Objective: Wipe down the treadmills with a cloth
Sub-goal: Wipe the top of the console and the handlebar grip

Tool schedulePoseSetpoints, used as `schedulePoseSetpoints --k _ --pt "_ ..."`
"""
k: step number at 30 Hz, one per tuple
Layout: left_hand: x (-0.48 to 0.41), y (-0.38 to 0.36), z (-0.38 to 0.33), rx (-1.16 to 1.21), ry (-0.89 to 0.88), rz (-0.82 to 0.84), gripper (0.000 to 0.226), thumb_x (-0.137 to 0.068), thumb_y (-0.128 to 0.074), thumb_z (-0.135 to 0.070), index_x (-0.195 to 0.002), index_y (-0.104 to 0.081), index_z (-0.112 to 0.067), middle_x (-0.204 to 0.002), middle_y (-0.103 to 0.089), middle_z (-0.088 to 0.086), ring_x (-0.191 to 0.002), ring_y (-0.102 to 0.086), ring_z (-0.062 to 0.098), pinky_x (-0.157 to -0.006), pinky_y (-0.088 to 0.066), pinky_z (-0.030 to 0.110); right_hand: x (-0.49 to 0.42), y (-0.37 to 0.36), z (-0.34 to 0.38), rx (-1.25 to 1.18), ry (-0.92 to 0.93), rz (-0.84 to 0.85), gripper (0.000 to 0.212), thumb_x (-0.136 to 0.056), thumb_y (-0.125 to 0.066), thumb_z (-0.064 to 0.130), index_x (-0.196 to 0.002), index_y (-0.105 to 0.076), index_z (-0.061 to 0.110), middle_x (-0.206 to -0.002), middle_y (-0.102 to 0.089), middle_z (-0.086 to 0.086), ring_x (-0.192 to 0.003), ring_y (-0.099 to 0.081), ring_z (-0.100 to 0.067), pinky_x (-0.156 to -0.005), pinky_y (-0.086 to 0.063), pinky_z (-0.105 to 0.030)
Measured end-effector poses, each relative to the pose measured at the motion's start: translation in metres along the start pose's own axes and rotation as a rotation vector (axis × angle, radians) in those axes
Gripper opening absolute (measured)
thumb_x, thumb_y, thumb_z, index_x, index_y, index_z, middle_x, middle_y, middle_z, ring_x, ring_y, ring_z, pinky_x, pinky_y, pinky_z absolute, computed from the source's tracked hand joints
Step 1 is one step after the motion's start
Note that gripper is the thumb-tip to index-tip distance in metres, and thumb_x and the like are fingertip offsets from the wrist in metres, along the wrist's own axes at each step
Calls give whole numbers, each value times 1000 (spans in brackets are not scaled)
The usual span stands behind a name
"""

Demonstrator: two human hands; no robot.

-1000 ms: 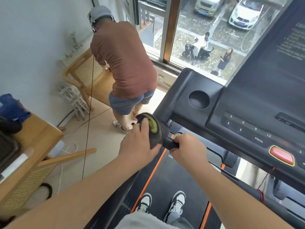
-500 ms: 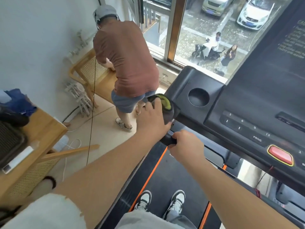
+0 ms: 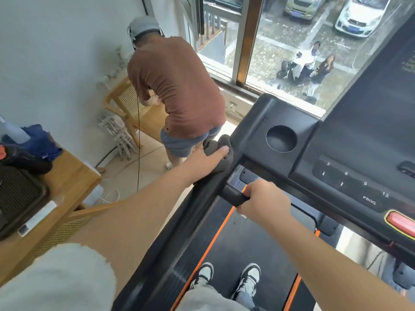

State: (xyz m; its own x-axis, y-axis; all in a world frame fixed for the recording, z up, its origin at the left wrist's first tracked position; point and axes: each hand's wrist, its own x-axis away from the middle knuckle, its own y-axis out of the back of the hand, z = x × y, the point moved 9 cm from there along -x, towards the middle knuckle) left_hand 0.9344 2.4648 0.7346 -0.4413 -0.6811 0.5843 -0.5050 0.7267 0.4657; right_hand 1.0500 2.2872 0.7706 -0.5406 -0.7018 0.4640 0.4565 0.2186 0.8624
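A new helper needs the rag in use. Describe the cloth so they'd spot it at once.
Start at the black treadmill console by the window. At its left corner, just left of the round cup recess, the left hand grips a dark grey cloth against the side rail. It alone is soft and crumpled; its neighbours are hard black plastic.

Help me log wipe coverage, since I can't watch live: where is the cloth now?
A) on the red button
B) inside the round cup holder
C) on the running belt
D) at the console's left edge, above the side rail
D: the left hand grips the dark cloth against the console at its left edge, beside the cup holder, while the right hand holds the handgrip.
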Motion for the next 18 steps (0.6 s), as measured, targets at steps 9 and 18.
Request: schedulePoseSetpoints --k 9,18 --pt "13 -18 22 408 196 127 80 -79 -62 -82 -135 -57 -25 -121 -69 -2 -100 -67 13 -89 -53 31 2 -5 -3 -41 -23 -35 21 -64 -71 23 -84 -68 17 -75 -67 -3 -78 -65 -22 -53 -33 -25" --pt "104 -70 -60 -1162 -959 -93 72 -72 -74 -35 -137 -58 -9 -145 -52 16 -139 -41 40 -120 -26 47 15 1 -13 -167 -26 17 33 -75 -83 46 -73 -58 24 -82 -65 5 -80 -61 -24 -58 -40 -29"
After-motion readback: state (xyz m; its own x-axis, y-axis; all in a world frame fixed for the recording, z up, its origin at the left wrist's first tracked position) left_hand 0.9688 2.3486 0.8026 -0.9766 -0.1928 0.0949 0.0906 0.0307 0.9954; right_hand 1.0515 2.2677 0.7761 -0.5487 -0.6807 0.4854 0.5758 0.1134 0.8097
